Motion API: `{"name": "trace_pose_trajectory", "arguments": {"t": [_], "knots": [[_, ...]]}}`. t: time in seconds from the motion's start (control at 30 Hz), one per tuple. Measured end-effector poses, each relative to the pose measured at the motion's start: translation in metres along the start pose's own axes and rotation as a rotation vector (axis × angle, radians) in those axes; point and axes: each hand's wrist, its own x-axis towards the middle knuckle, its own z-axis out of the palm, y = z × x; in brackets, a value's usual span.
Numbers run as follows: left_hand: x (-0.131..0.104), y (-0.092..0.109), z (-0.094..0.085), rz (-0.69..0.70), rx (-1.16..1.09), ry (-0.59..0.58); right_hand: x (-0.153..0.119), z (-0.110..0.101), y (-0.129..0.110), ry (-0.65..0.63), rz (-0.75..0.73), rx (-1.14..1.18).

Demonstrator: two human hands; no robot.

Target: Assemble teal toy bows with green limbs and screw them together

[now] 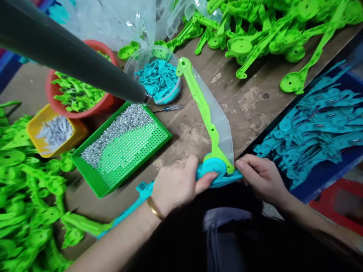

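Observation:
A plastic assembly has a blue part (214,167) joined to a long green arm (200,102), with a translucent panel (221,117) along the arm's right side. My left hand (178,181) is wrapped round the blue part, its thumb pressed on the round disc. At the right end of the blue part, my right hand (262,175) has thumb and fingers pinched together on its tip. The green arm points up and away over the brown table (187,136). A blue strip runs under my left wrist toward the lower left.
A green tray (133,162) of small metal pieces, a clear bowl (177,88) of blue bits, a red bowl (51,85) and a yellow box (42,147) stand left. Green parts (241,45) pile behind; blue parts (320,124) lie right. A dark pole (68,49) crosses the upper left.

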Motion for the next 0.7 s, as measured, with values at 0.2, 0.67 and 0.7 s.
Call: {"name": "trace_pose_trajectory", "arguments": {"t": [0.2, 0.67, 0.7], "knots": [[-0.006, -0.006, 0.012, 0.009, -0.023, 0.135, -0.004, 0.009, 0.011, -0.018, -0.025, 0.273], [0.03, 0.005, -0.025, -0.056, -0.057, -0.008, 0.034, 0.041, 0.025, 0.421, -0.063, 0.619], [0.031, 0.005, -0.026, -0.058, -0.06, 0.014, 0.035, 0.04, 0.023, 0.469, -0.055, 0.625]]}}
